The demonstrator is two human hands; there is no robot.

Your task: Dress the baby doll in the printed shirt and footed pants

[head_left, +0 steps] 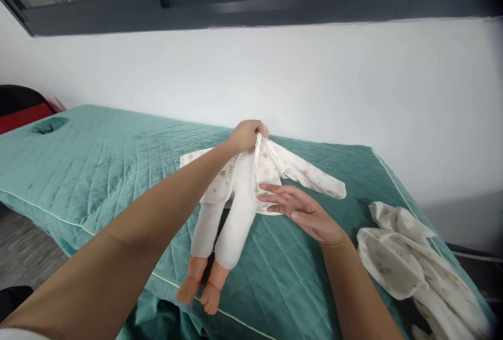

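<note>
A baby doll [244,209] with a white cloth body lies on the green quilted bed cover, its bare feet toward me. It wears a white printed baby shirt [302,170] that hangs apart at the front, one sleeve stretched out to the right. Up at the collar, my left hand [249,134] is closed on the shirt's edge and covers most of the doll's head. My right hand [301,211] has its fingers spread, the tips at the shirt's lower front edge; nothing is gripped in it.
Crumpled white printed clothing [408,256] lies at the bed's right side. The green bed cover [118,156] has a hole [50,125] at its far left. Behind the bed stand a white wall [334,78] and a dark window frame [275,7]. A red and black object [23,109] shows at left.
</note>
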